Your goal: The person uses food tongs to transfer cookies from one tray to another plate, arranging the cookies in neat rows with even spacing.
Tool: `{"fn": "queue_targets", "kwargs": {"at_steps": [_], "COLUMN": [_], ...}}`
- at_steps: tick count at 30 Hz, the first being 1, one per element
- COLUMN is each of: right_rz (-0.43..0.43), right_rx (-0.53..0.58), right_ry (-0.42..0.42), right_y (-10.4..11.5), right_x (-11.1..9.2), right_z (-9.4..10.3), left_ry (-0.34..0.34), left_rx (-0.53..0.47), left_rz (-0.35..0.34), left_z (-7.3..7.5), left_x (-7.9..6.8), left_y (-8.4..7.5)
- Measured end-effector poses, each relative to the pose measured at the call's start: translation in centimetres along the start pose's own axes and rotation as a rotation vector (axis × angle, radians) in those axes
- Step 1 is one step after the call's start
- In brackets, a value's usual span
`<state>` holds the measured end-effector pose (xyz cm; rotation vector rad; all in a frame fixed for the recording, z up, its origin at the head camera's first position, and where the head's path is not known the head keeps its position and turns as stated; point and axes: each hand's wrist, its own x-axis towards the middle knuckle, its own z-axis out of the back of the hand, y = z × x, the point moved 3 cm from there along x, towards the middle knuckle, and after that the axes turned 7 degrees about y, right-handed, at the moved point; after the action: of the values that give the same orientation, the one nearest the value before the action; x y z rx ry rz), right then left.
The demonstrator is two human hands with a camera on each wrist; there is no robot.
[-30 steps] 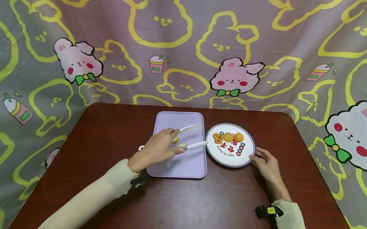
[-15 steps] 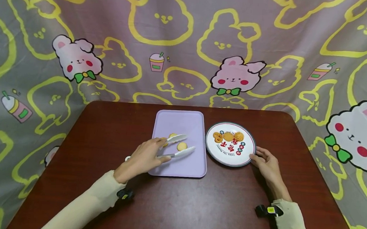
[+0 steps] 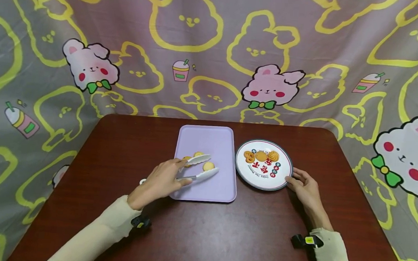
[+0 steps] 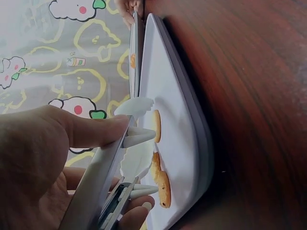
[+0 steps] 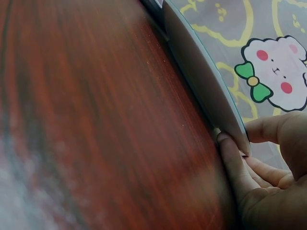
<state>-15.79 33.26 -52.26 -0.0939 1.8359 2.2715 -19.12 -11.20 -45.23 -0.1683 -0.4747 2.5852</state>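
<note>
Dark-red wooden table under left hand and right hand, cartoon-print curtain beyond | white-tipped tongs — tips parted — pinched between left thumb and fingers, cookies on lilac tray ahead | right fingers grip white plate rim; tray edge just beyond plate, leftward

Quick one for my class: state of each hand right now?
Left hand: holding the tongs, spread open, over the tray.
Right hand: pinching the edge of the plate.
</note>
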Motion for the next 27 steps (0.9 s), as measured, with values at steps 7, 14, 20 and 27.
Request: {"fn": "queue_targets", "kwargs": {"at_steps": [7, 14, 20, 27], "right_rz": [-0.006, -0.009, -0.008, -0.010], "right_rx": [-0.018, -0.007, -0.016, -0.019], "right_ry": [0.008, 0.011, 0.017, 0.025], "right_y": [0.1, 0.1, 0.1, 0.0], "right_x": [-0.1, 0.0, 0.0, 0.1], "right_z": [-0.1, -0.1, -0.2, -0.2], "left_ry": [0.008, -0.016, -0.030, -0.041], "left_rx": [-0.010, -0.006, -0.011, -0.025], "left_rz": [0.006, 0.006, -0.004, -0.021], "left_z": [-0.1, -0.4, -0.6, -0.7], "left_x": [-0.5, -1.1, -1.4, -1.6], "left_y": [0.2, 0.3, 0.3, 0.3]}}
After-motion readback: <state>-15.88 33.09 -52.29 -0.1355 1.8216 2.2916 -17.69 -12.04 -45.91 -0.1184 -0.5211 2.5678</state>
